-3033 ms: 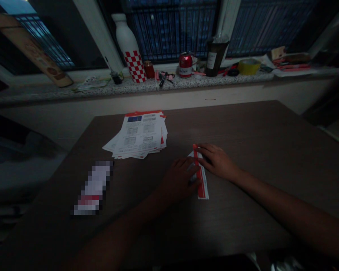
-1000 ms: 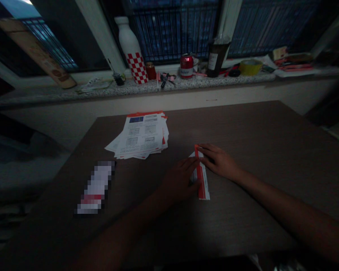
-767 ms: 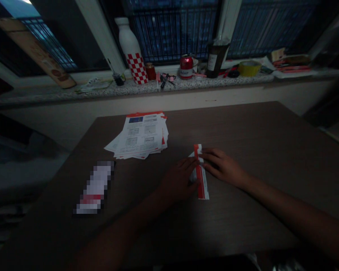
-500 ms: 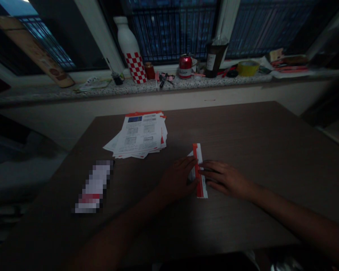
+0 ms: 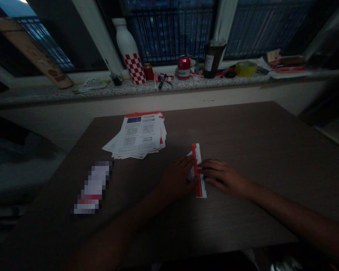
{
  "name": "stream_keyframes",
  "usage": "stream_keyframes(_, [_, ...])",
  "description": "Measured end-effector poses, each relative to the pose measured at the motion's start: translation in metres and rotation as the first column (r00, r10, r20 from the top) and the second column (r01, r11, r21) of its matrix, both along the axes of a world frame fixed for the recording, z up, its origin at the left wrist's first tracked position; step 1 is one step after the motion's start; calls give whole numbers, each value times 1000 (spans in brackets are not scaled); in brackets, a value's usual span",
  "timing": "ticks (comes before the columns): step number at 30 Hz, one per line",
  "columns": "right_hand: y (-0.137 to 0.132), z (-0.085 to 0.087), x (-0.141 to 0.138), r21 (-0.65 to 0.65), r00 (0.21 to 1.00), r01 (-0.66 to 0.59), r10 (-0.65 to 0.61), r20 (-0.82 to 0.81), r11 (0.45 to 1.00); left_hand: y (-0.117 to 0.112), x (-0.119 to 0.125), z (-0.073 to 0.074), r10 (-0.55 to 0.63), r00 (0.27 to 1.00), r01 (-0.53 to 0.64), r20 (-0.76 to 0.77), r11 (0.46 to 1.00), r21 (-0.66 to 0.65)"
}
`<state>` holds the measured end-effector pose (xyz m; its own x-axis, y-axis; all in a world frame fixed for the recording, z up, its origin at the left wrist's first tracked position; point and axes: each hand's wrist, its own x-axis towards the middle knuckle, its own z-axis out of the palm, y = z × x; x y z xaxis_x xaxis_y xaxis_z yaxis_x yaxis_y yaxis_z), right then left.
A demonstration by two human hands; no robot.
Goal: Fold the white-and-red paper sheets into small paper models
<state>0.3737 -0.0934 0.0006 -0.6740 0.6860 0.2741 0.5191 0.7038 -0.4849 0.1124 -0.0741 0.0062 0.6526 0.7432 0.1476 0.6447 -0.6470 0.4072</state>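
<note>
A sheet of paper folded into a narrow strip (image 5: 198,188), red-orange on one side and white on the other, lies on the brown table, its length pointing away from me. A white part of it shows on its left, partly beneath my left hand (image 5: 179,175). That hand rests with fingers and thumb apart, their tips at the strip's left edge. From the other side, my right hand (image 5: 224,177) lies with fingers stretched out and slightly spread, the fingertips touching the strip's right edge. Dim light hides details under both palms.
A loose stack of printed sheets (image 5: 141,139) lies at the table's back left. Nearer me is a phone (image 5: 92,188), its screen blurred. On the windowsill stand a checkered white bottle (image 5: 132,56), a red can (image 5: 184,68), a dark cup (image 5: 211,62) and yellow tape (image 5: 245,69).
Both hands keep nearly the same place on the folded paper. The whole view has shifted very slightly.
</note>
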Motion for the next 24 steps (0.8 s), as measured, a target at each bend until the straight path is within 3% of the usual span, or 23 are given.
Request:
stream_keyframes(3, [6,3,-2,-72,994,39,-47,-103,997,0,0,-1,1,1000,-1,3,1000,-1])
stream_keyframes(5, [13,5,-3,-107,978,125,-141,-157,986,0,-1,-2,-3,1000,3,7,1000,6])
stream_keyframes(10, [40,4,-5,-87,928,335,-345,-140,938,1,-1,-2,-7,1000,7,-18,1000,17])
stream_keyframes(16, [56,-1,-11,-22,931,355,-355,-81,935,1,-2,-2,1,999,-1,-43,1000,1])
stream_keyframes(24, [61,-6,-10,-48,937,334,-337,-89,941,2,-2,-2,-10,1000,10,-21,1000,-7])
